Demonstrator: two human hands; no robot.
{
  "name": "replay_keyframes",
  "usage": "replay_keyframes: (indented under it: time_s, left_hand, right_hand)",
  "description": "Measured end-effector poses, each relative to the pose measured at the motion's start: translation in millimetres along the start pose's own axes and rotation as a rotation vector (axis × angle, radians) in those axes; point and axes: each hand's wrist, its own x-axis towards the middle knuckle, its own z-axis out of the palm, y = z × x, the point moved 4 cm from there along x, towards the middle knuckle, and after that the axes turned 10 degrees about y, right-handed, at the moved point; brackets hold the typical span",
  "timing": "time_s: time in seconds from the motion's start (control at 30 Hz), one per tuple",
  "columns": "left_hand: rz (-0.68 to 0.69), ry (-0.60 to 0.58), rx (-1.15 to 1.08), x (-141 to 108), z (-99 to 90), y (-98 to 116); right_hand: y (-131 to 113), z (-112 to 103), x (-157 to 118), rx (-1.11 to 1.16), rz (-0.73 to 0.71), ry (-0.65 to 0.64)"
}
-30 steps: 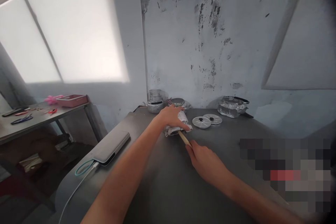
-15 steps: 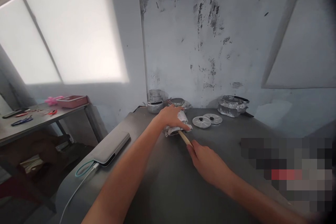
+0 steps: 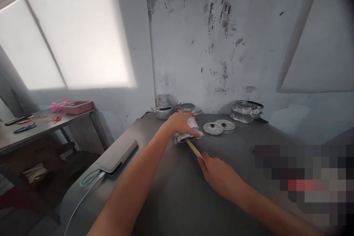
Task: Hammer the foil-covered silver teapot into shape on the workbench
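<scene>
A crumpled, silvery foil-like bundle point(image 3: 193, 124) rests on the dark grey table point(image 3: 177, 191). Over it lies my left hand point(image 3: 182, 122), thumb and fingers spread around its sides and pressing on it. My right hand point(image 3: 215, 169) is closed round a light wooden stick point(image 3: 194, 149), whose far end goes in under the near edge of the bundle and is hidden there. Just right of the bundle lie two round silvery lids point(image 3: 212, 128) with dark knobs, partly overlapping.
Along the wall stand stacked metal pots point(image 3: 163, 107), a foil-wrapped pot point(image 3: 188, 107) and another with a black handle point(image 3: 245, 112). A grey power bank point(image 3: 118, 155) with cables lies left. A side table holds a pink basket point(image 3: 77, 107) and pliers point(image 3: 24, 128).
The stick's visible end has shifted slightly left at the bundle's near edge, still in my right hand. My left hand stays on the bundle.
</scene>
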Motion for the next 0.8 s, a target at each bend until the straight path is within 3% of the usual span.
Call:
replay_keyframes:
  time_s: [0.8]
  left_hand:
    - [-0.019, -0.011, -0.006, 1, -1.5, -5]
  right_hand:
    - [2, -18, -2, 0.048, 0.004, -0.013]
